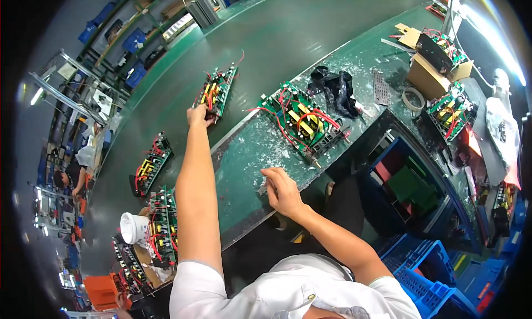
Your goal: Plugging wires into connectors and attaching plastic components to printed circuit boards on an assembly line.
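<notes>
With my left arm stretched out, my left hand (199,115) grips the near end of a green circuit board (226,89) carrying yellow and red parts, on the dark belt. My right hand (284,192) hovers by the bench's near edge, fingers loosely bent and apart, with nothing visible in them. Beyond it a larger circuit board (302,122) with yellow-wrapped parts and red wires lies flat on the green bench (244,175). Whitish scraps are scattered around that board.
Another circuit board (151,164) rests on the belt (277,33) at left. Near it are a white bucket (133,227) and more boards (162,225). At right are a black crumpled bag (335,92), a tape roll (412,99), a cardboard box (429,78) and blue crates (424,286).
</notes>
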A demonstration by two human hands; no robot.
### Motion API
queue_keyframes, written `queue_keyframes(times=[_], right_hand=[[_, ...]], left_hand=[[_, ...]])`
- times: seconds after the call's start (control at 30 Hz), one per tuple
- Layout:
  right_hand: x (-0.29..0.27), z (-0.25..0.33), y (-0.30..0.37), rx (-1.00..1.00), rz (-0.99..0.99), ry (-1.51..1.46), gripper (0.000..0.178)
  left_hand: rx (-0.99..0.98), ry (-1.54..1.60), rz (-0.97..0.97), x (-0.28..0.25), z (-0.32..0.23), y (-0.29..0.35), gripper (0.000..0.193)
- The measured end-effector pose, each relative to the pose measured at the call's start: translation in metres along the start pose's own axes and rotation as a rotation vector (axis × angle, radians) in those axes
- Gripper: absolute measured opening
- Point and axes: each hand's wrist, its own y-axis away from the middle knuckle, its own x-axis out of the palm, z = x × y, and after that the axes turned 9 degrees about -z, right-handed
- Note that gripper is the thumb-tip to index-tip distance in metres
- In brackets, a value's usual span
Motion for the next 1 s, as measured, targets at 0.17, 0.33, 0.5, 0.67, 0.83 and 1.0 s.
queue_keyframes(times=[0.17, 0.33, 0.5, 0.67, 0.83, 1.0], right_hand=[[0.000, 0.001, 0.002, 0.074, -0.014, -0.030, 0.030], [-0.030, 0.007, -0.006, 0.536, 0.001, -0.322, 0.025], [-0.101, 0.020, -0.034, 0.487, 0.016, -0.178, 0.022], [-0.152, 0.006, -0.054, 0.523, 0.007, 0.101, 0.020], [-0.196, 0.007, -0.083, 0.459, -0.006, 0.391, 0.018], [-0.174, 0.006, -0.093, 0.370, 0.128, 0.441, 0.018]], left_hand=[[0.120, 0.078, 0.034, -0.081, 0.003, 0.036, 0.056], [0.228, 0.190, 0.321, -0.173, 0.003, 0.152, 0.050], [0.274, -0.020, 0.240, -0.268, 0.050, 0.225, 0.054], [0.350, -0.356, 0.227, -0.280, 0.076, 0.264, 0.058], [0.613, -0.520, 0.223, -0.261, 0.090, 0.277, 0.059], [0.673, -0.109, 0.376, -0.263, 0.096, 0.354, 0.047]])
